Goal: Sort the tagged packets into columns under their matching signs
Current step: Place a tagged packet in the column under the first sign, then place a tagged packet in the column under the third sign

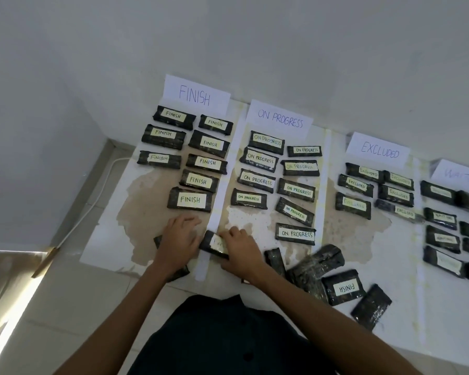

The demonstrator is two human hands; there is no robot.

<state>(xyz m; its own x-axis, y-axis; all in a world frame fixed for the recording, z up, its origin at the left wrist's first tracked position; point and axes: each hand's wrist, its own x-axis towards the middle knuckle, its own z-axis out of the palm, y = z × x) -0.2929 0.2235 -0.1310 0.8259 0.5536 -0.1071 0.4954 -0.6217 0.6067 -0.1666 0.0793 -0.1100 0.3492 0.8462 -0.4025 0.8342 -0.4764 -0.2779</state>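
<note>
We are pinching a tagged packet (213, 243) with our right hand (241, 253) at the foot of the white strip (216, 215) between the FINISH column (190, 199) and the ON PROGRESS column (257, 180). Our left hand (179, 238) is covering 1 other packet (157, 241); we cannot tell its grip

1. My left hand (179, 240) rests flat on one packet (181, 274), nearer than the FINISH column (198, 181).
2. My right hand (241, 253) grips a tilted packet (213, 243) lying across the white strip (222, 190).
3. Loose pile (317, 266): near right.
</note>
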